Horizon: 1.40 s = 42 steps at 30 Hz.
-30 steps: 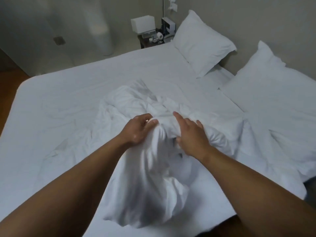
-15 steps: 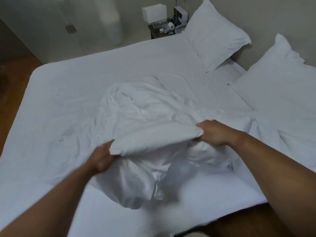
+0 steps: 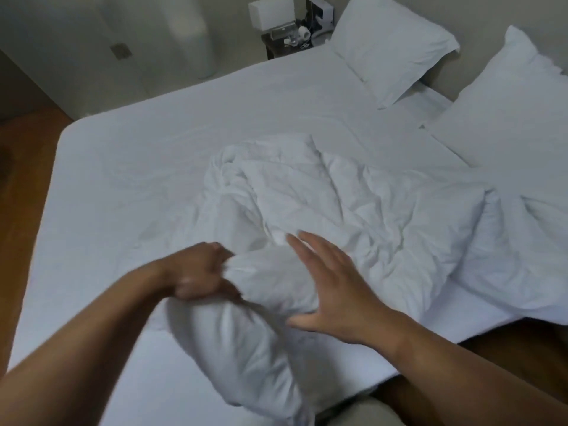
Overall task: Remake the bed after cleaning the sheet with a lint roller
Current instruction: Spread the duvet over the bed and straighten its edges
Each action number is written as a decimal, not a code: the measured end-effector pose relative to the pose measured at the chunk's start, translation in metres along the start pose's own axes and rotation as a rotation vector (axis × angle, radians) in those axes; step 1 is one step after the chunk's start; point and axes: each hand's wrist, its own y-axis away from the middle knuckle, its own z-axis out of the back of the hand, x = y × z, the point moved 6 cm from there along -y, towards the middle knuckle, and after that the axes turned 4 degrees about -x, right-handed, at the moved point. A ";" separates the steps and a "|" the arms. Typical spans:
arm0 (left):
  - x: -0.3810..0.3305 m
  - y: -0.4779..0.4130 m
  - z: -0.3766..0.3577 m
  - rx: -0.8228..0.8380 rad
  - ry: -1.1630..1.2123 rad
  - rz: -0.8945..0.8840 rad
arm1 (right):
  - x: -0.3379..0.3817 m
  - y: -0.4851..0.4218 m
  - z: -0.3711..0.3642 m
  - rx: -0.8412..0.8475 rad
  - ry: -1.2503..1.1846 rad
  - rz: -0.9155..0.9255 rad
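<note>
**Q:** What has moved since half a second ago?

**A:** The right hand [image 3: 332, 290] has let go of the white duvet [image 3: 322, 204]. It was gripping the duvet's edge out to the right. Now it sits nearer the middle, fingers straight and spread, holding nothing. The left hand [image 3: 199, 272] has shifted too, and its fingers now curl tightly round a thick bunch of the fabric.

**Q:** Where is the duvet?

**A:** It lies crumpled in a heap on the near half of the white fitted sheet [image 3: 147, 155]. The bunch in the left hand is lifted off the sheet, and a loose, blurred fold hangs from it toward the viewer. The right hand is just beside that bunch, palm turned toward it. Blur hides whether it touches.

**Q:** What lies around it?

**A:** Left of the heap the sheet is smooth, with faint creases. Two white pillows sit at the head end against a beige wall [image 3: 479, 16]: the far pillow [image 3: 390, 47] and the near pillow [image 3: 507, 103]. A dark nightstand [image 3: 276, 49] stands beside the far pillow. It holds a white box [image 3: 270, 12] and items too small to tell. Wooden floor [image 3: 27, 167] shows beyond the sheet's left edge
</note>
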 end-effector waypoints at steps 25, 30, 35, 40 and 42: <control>0.052 0.102 0.036 -0.863 0.851 0.057 | 0.040 0.042 -0.018 -0.065 0.182 -0.317; 0.023 0.192 0.090 -1.172 0.325 -0.037 | 0.202 0.037 -0.004 -0.164 -0.492 -0.112; 0.074 0.177 0.039 -0.628 0.478 -0.240 | 0.209 0.004 -0.055 -0.445 -0.482 -0.318; 0.249 0.134 -0.026 -0.618 0.071 -0.022 | 0.181 0.043 -0.096 -0.383 -0.752 -0.428; 0.290 0.102 -0.080 -0.357 -0.068 0.067 | 0.192 0.056 -0.116 -0.351 -0.792 -0.469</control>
